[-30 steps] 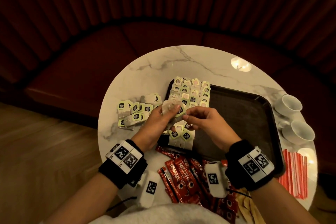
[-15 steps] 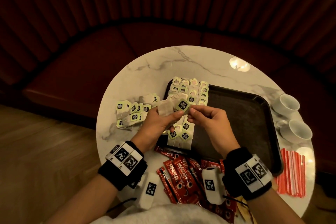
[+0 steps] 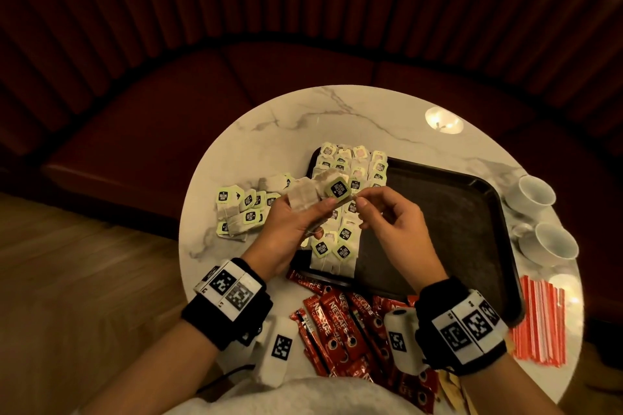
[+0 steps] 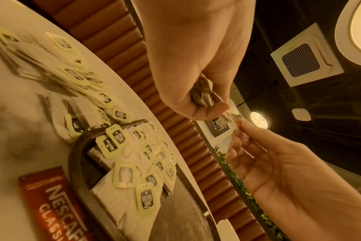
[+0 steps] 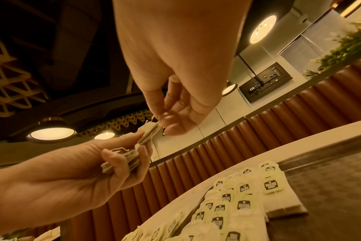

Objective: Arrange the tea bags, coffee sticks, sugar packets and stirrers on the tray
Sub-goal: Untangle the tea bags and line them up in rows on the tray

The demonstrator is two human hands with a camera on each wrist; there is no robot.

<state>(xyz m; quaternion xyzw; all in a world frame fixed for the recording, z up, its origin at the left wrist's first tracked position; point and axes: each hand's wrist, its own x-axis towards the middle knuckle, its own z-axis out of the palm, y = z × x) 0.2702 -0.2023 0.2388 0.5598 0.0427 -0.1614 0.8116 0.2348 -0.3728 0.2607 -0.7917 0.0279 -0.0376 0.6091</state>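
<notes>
My left hand grips a small stack of tea bags above the tray's left edge; in the left wrist view the tea bag stack is bunched in the left hand. My right hand pinches the end of the top tea bag with a green tag, also seen in the right wrist view as the pinched tea bag in the right hand. Rows of tea bags cover the left part of the dark tray.
Loose tea bags lie on the marble table left of the tray. Red coffee sticks are piled at the near edge. Red-and-white striped sticks lie at the right, beside two white cups. A curved sofa rings the table.
Both hands rose a little off the tray's rows. My right fingers closed on the tagged tea bag at the top of the stack in my left hand.
</notes>
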